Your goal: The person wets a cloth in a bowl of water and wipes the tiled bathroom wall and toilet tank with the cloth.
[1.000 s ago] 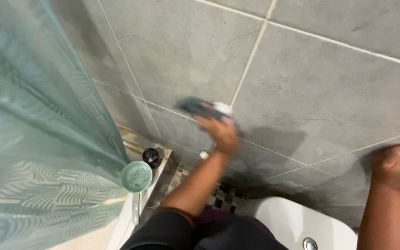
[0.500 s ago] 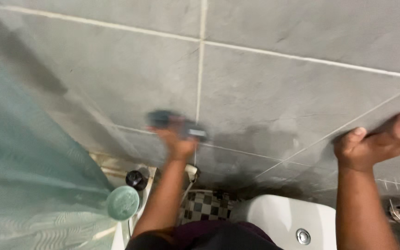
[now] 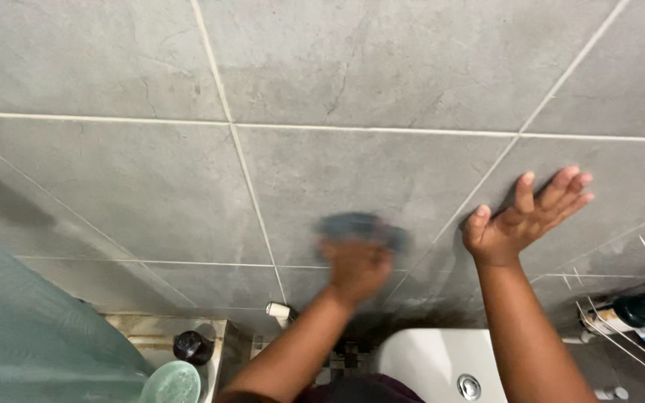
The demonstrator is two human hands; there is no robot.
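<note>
Grey stone-look tiles are filling the wall [image 3: 382, 67] in front of the person, crossed by pale grout lines. Their left hand [image 3: 356, 269] is closing around a dark blue-grey cloth or sponge [image 3: 360, 226] and pressing it flat on the tile; both are blurring, so the exact grip is hard to read. At about three o'clock from the cloth, the right hand [image 3: 520, 216] is lying open on the wall, fingers spread, palm against the tile. Below the hands, at six o'clock, the tile is looking darker and damp, above the white toilet cistern [image 3: 427, 362] with its round flush button [image 3: 469, 386]. As far as one can judge, the wiping is sitting low on the wall: the lower band appears wetted, while the tiles at twelve o'clock are looking dry and untouched. At eight o'clock from the cloth, a frosted green glass panel [image 3: 31, 336] is standing beside a ledge with a small dark bottle [image 3: 190, 346] and a pale green round lid [image 3: 171, 383]. At four o'clock, a wire rack [image 3: 636, 328] is holding bottles.
</note>
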